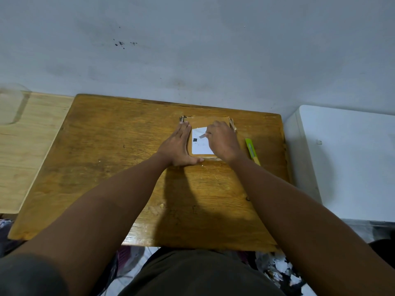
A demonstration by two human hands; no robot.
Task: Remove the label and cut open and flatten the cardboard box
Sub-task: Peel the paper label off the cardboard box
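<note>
A small brown cardboard box (210, 121) lies flat on the wooden table (119, 146), near its far edge. A white label (201, 145) with a black square and print is stuck on the box's top. My left hand (178, 146) lies with straight fingers against the box's left side, thumb along its near edge. My right hand (222, 139) rests on the box, its fingers curled and pinching the label's lifted upper edge. A green and yellow utility knife (252, 150) lies on the table just right of the box.
A grey wall rises right behind the table. A lighter wooden surface (25, 146) adjoins on the left, with a clear glass object (12, 105) at its far corner. A white cabinet (346, 159) stands to the right. Crumpled scraps lie on the floor below.
</note>
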